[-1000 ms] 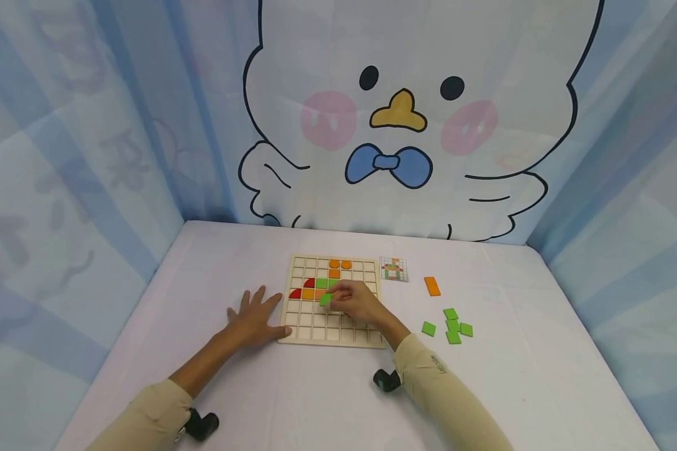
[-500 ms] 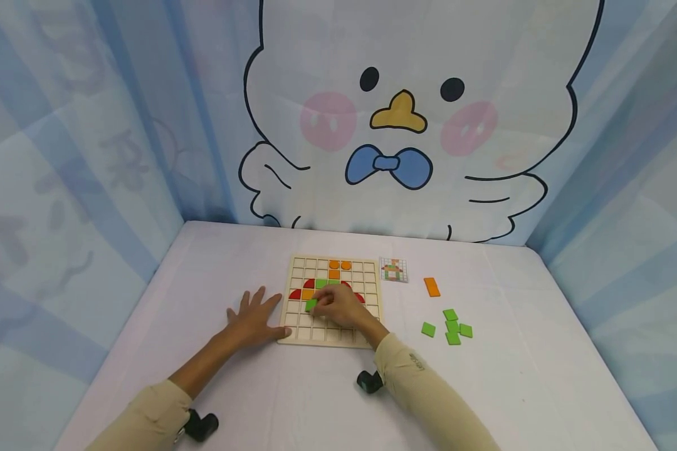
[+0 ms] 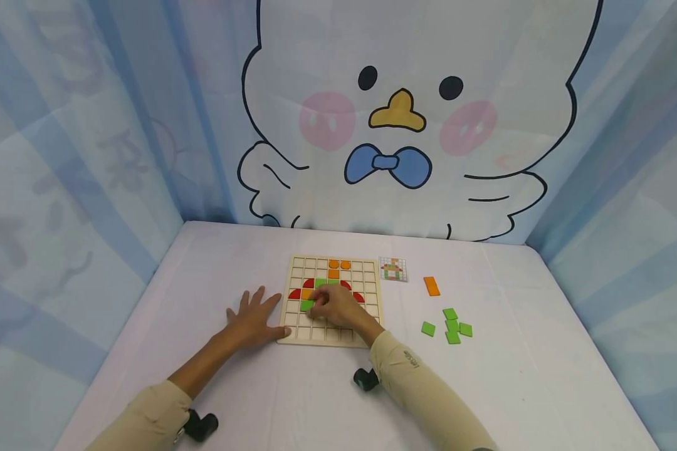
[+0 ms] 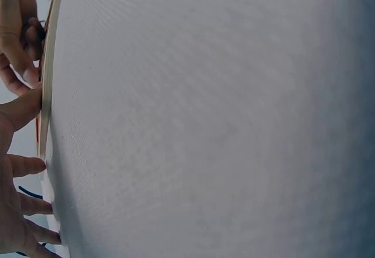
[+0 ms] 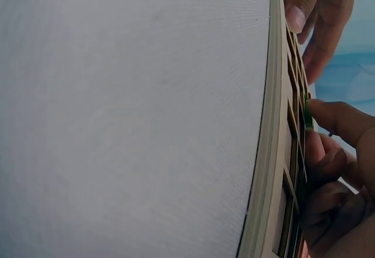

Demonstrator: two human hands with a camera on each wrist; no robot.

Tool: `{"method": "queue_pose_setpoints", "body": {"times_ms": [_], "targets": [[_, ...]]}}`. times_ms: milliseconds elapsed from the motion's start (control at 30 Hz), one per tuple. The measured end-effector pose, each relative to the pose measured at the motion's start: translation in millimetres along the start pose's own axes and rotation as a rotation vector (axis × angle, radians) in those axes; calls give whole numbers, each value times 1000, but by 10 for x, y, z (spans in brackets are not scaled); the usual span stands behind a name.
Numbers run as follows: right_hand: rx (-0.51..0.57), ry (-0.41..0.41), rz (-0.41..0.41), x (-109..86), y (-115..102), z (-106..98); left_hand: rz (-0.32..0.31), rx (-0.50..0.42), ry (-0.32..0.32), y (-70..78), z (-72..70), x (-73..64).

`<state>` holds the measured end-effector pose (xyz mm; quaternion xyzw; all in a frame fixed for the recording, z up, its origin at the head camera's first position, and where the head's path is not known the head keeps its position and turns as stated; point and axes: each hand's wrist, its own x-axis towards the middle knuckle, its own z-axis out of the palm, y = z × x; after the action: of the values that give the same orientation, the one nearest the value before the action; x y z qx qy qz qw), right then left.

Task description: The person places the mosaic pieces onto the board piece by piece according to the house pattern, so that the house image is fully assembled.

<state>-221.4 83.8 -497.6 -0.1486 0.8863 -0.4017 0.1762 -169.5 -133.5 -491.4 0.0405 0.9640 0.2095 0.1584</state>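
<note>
A wooden grid board [image 3: 327, 344] lies on the table with red, orange and green pieces in some of its cells. My right hand [image 3: 338, 307] is over the middle of the board, its thumb and finger pinching a green square tile [image 3: 306, 305] at a cell below the orange square [image 3: 307, 294]. In the right wrist view the fingertips are right at the green tile [image 5: 308, 112], low over the grid. My left hand [image 3: 254, 322] is spread at the board's left side, thumb on the frame near the front corner, the other fingers on the tablecloth. The right hand hides part of the pattern.
A small pattern card [image 3: 393, 269] lies beside the board's back right corner. Farther right are an orange rectangle [image 3: 431, 286] and several loose green tiles [image 3: 452, 326]. A printed curtain [image 3: 395, 207] encloses the table's back and sides.
My right hand has carried the green tile left and slightly down across the board, uncovering red pieces on the right side. The left hand has stayed put.
</note>
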Motion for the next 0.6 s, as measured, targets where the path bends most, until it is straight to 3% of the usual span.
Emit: {"method": "queue_pose_setpoints", "body": {"times_ms": [600], "targets": [[-62, 1, -4, 9, -28, 9, 14, -1, 9, -8, -9, -5]]}}
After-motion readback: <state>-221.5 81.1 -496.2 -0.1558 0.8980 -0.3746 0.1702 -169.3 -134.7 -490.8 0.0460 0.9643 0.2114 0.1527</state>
